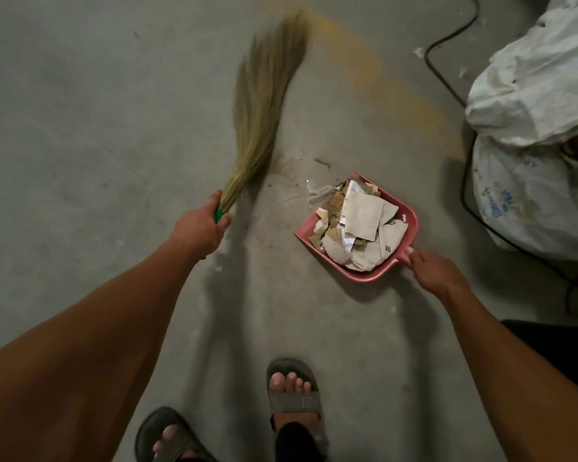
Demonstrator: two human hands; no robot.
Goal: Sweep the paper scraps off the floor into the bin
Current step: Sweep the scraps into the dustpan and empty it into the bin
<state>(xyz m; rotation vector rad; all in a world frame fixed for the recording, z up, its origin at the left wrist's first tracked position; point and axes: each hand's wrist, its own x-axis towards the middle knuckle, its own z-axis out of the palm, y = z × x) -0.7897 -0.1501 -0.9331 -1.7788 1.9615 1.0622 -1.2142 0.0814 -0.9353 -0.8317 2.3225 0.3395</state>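
While blue print on the white sack is too blurred to read, torn paper scraps fill the pink dustpan on the floor; right hand grips its handle, left hand grips the broom.

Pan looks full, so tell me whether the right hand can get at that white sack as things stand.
Probably yes. The right hand grips the pink dustpan, and bare floor lies between it and the white sack. Only a black cable crosses the way.
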